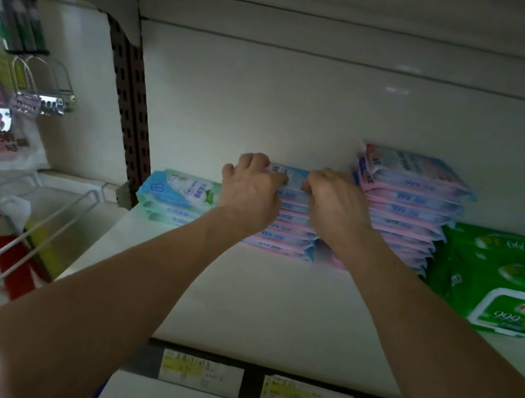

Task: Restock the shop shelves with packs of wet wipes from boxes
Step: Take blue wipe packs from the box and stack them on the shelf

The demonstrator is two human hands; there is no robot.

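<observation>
Currently, both hands are observed at the top of the middle stack (288,236) of pink-and-blue wet-wipe packs, towards the back of the white shelf (254,301).

Orientation: the packs are laid flat. Their long axes are seen to run left to right along the shelf, with the long edges turned to the shelf front. The "999" print on those edges reads upside down from the camera.

Counts:
- Three stacks of small packs are noted. A low stack (177,198) of three blue-green packs stands just left of the middle stack. A tall stack (409,206) of pink-and-blue packs stands just right of it.
- The middle stack shows roughly eight edges. An exact count cannot be made, as the hands cover part of it.
- The tall stack is too blurred to be counted.
- At least two large green packs (501,280) are seen further right.
- Two price labels (200,372) are fixed to the shelf's front edge.

Hands: the top pack (289,173) is held at both ends. The left hand (249,186) has its fingers curled over the left end, and the right hand (336,204) has its fingers curled over the right end. Only a short strip of the pack is visible between them.

A wire rack (6,225) is seen at far left.
</observation>
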